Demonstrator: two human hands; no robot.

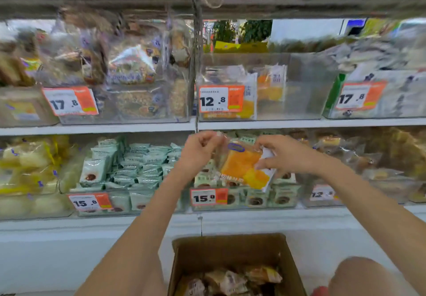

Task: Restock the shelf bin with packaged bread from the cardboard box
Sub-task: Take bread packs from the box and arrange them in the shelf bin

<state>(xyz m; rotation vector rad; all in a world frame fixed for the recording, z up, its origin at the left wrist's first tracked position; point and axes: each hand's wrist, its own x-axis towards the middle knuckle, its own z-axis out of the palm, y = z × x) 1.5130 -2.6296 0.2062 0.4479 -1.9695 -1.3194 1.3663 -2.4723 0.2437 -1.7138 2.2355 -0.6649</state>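
Head view: left hand [200, 148] and right hand [285, 155] pinch opposite edges of an orange bread packet [243, 166] with curled fingers, held midair above the cardboard box [230, 249]; transfer step, next likely lifting it into the part-empty clear bin [299, 102] marked 12.8.

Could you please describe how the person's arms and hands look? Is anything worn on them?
Both forearms are bare up to the frame edge: no sleeves show. The left hand and the right hand wear no gloves, and I see no rings, watch or bracelet. The picture is slightly blurred, so very small details cannot be told.
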